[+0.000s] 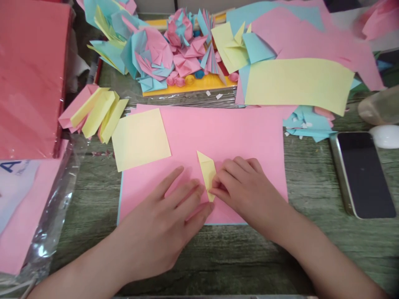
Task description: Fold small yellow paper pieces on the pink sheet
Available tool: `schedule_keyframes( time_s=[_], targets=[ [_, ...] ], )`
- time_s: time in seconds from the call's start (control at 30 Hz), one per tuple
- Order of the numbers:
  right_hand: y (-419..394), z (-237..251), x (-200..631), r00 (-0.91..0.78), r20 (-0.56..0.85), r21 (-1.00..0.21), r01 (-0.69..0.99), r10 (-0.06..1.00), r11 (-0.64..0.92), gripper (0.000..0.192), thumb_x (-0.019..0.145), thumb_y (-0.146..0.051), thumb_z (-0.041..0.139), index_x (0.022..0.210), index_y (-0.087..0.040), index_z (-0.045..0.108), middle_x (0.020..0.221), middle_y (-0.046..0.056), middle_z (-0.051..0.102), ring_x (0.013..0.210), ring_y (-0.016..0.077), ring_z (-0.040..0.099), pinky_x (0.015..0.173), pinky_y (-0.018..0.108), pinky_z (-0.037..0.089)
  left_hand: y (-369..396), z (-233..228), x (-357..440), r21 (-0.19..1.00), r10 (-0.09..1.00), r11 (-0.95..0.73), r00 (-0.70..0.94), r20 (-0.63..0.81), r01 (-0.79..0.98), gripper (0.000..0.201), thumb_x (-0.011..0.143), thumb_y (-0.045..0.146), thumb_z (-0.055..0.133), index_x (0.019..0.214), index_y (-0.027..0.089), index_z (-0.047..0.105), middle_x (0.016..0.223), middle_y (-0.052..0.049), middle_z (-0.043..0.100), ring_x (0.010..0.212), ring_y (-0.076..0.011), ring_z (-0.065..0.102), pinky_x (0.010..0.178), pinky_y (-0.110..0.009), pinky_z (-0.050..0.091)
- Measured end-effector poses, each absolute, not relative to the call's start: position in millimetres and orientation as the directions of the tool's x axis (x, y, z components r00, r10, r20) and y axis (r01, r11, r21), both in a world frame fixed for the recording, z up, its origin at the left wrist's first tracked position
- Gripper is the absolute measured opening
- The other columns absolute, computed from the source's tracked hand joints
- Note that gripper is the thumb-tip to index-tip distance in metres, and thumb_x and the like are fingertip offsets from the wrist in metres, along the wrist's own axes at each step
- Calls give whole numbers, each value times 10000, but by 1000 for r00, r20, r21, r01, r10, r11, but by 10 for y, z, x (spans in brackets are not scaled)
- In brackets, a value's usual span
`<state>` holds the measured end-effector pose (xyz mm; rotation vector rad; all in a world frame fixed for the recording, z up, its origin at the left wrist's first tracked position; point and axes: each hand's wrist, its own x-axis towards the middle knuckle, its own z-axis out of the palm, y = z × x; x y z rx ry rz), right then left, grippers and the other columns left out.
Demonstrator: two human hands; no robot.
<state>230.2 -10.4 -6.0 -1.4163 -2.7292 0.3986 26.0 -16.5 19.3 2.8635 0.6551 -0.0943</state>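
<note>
A small folded yellow paper, narrow and slanted with pointed ends, lies on a stack of pink sheets. My right hand has its fingers drawn together in a pinch at the folded paper's right edge. On the other side, my left hand lies spread and palm down, its fingertips against the lower left edge and lower tip of the folded piece. A flat yellow square of paper rests on the upper left corner of the pink stack.
Folded pink and yellow strips sit at left. Behind are pink and blue origami pieces and a curved yellow sheet. A phone and white case lie at right; a red pack is at far left.
</note>
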Motion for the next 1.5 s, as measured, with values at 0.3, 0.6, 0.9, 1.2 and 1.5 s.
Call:
schedule_keyframes(
  time_s=[0.3, 0.6, 0.9, 1.2, 1.5],
  targets=[
    [-101, -44, 2307, -578, -91, -252, 801, 811, 543, 193, 888, -315, 445, 763, -186, 517, 794, 37, 528, 806, 196, 425, 694, 338, 265, -210, 181, 273, 222, 471, -840, 869, -151, 494, 494, 793, 341, 516, 1268, 214, 466, 1250, -52, 510, 1222, -274, 351, 1104, -503, 89],
    [-105, -46, 2307, -585, -110, -229, 802, 804, 552, 184, 890, -302, 430, 777, -187, 519, 808, 40, 521, 815, 212, 420, 691, 346, 269, -341, 187, 346, 200, 404, -881, 901, -156, 429, 455, 841, 312, 434, 1221, 74, 508, 1327, -99, 455, 1206, -280, 350, 1102, -440, 58],
    [-51, 49, 2398, -569, -179, -545, 737, 803, 400, 151, 814, -323, 547, 873, -196, 490, 924, 22, 527, 886, 177, 433, 790, 331, 302, -376, 196, 326, 267, 530, -783, 828, -184, 561, 531, 820, 351, 455, 1306, 138, 425, 1341, -41, 453, 1223, -283, 340, 1086, -450, 109],
    [-28, 46, 2400, -558, -198, -560, 739, 806, 374, 130, 785, -289, 569, 811, -203, 475, 876, 4, 539, 855, 163, 449, 763, 314, 314, -364, 186, 323, 301, 533, -762, 819, -212, 573, 531, 819, 311, 464, 1327, 172, 392, 1327, -7, 462, 1221, -273, 331, 1083, -459, 124],
    [-36, 48, 2373, -541, -173, -542, 750, 823, 379, 110, 759, -241, 572, 779, -202, 471, 849, -2, 535, 841, 157, 442, 766, 307, 306, -303, 185, 312, 281, 565, -745, 797, -215, 605, 495, 794, 292, 499, 1280, 217, 441, 1247, -51, 478, 1208, -278, 355, 1091, -489, 140]
  ],
)
